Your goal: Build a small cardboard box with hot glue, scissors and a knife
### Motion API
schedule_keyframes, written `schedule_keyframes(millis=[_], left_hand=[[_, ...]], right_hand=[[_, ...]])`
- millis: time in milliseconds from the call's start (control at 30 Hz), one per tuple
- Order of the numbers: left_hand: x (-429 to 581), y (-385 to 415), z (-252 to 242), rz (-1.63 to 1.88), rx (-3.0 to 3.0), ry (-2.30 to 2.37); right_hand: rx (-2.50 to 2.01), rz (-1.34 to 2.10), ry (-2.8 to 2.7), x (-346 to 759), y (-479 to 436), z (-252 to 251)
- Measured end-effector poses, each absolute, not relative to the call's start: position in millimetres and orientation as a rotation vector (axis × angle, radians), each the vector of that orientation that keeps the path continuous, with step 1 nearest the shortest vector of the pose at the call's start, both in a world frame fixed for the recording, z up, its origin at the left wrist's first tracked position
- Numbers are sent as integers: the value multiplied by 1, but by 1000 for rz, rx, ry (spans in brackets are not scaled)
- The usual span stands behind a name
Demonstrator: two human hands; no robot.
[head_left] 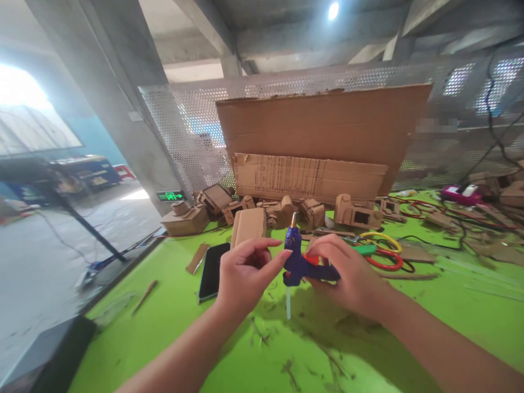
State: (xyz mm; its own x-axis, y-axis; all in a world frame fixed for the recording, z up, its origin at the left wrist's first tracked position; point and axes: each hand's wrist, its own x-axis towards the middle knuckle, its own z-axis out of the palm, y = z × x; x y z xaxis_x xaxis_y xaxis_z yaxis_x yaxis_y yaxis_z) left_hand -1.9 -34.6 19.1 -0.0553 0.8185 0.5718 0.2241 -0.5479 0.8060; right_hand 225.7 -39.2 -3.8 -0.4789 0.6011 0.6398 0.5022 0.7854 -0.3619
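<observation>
A blue glue gun (295,261) with a red trigger is held above the green table (172,338), its metal nozzle pointing up and a clear glue stick (288,303) hanging from its rear end. My right hand (347,273) is closed round the handle. Beside the gun's body on the left is my left hand (249,267), thumb and forefinger apart, fingertips close to the blue body; whether they touch it is unclear. A dark phone (212,273) lies partly behind my left hand. Behind it stands a cardboard piece (249,225).
Small cardboard models (358,213) line the back, before a large cardboard sheet (319,125). Scissors (382,252) with yellow and red handles lie right of centre. A purple tool (462,194) and cables sit at the back right. A thin brown stick (144,297) lies left.
</observation>
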Motion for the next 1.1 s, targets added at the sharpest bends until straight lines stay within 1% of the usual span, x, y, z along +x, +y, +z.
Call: schedule_keyframes(millis=[300,433,567,633,767,833,933,1100], left_hand=[[-2,-38,19,1659,1667,1174],[-3,-35,18,1614,1567,1111],[-2,-32,16,1516,1478,980],[-2,-30,15,1480,1436,917],[-2,-28,11,1435,1435,858],[-3,-27,9,1436,1465,865],[-3,-26,7,1497,1563,924],[-5,-21,3,1657,1852,1080]], right_hand=[[-763,157,-2173,224,-40,-10],[-776,178,-2131,225,-38,-8],[-880,226,-2058,224,-38,-6],[-946,365,-1969,223,-39,-7],[-1008,883,-1648,221,-39,-10],[-1000,1070,-1497,221,-37,-11],[-969,1201,-1383,223,-32,-12],[-970,1230,-1455,222,-34,-11]])
